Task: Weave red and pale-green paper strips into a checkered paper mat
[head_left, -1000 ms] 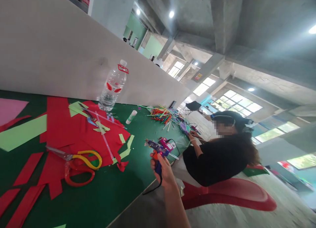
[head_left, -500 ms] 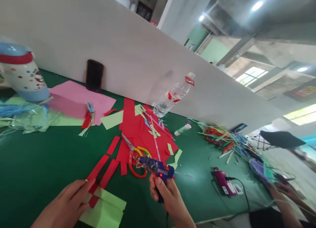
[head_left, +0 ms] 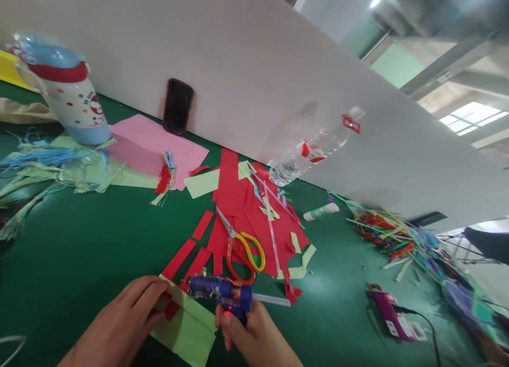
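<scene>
My left hand (head_left: 129, 316) has its fingers closed over the upper left edge of a light green paper sheet (head_left: 189, 327), and a short red piece (head_left: 172, 308) shows beside the fingertips. My right hand (head_left: 248, 330) is wrapped round the handle of a blue glue gun (head_left: 222, 291). Its nozzle points left, over the green sheet near my left fingers. A clear glue stick (head_left: 272, 300) sticks out of the gun's back, and a small red light glows on it. Beyond the gun lie red paper strips (head_left: 178, 258) and scissors (head_left: 252, 253) with red and yellow handles.
Red sheets (head_left: 230, 189) and green scraps lie behind the scissors. A plastic bottle (head_left: 314, 149), phone (head_left: 178, 106) and patterned flask (head_left: 75, 94) stand along the partition. To the right are a glue stick tube (head_left: 321, 211), coloured strips (head_left: 387, 237) and a purple corded box (head_left: 392, 314).
The glue gun has moved left, from near the scissors to over the green paper by my left hand. My view has shifted left, so the background things appear farther right.
</scene>
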{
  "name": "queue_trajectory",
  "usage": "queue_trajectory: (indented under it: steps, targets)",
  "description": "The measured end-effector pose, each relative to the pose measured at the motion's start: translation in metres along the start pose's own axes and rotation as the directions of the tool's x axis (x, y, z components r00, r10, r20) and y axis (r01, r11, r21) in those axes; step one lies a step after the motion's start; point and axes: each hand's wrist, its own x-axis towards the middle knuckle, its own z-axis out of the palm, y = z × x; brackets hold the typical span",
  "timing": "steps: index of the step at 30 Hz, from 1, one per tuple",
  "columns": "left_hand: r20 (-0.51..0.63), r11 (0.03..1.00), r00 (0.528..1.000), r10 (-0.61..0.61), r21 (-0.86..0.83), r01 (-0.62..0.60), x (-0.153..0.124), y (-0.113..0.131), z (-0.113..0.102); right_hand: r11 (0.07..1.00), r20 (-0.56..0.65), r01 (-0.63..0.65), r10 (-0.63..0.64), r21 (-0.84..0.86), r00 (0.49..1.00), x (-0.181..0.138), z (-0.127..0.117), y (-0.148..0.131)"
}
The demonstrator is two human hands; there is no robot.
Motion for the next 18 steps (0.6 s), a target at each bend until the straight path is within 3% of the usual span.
queue_trajectory:
  steps: [4,10,14,18]
  targets:
    - [-0.022,0.999,1.000,0.002,-0.032,-0.002,0.002,0.005,-0.012,0.995,0.053,-0.056,0.061,-0.082,0.997,0.007,0.001,0.005]
    - [-0.163,0.998,0.985,0.054,0.028,-0.050,0.002,0.010,-0.011,0.973,0.104,-0.132,0.154,-0.187,0.983,0.007,0.002,0.013]
    - [-0.284,0.998,0.957,0.064,0.028,-0.058,0.003,0.012,-0.013,0.943,0.104,-0.066,0.105,-0.327,0.989,0.009,0.002,0.007]
    - [-0.258,0.999,0.966,0.030,-0.028,-0.039,0.001,0.012,-0.013,0.902,0.063,-0.051,0.087,-0.430,0.994,0.010,0.002,-0.001]
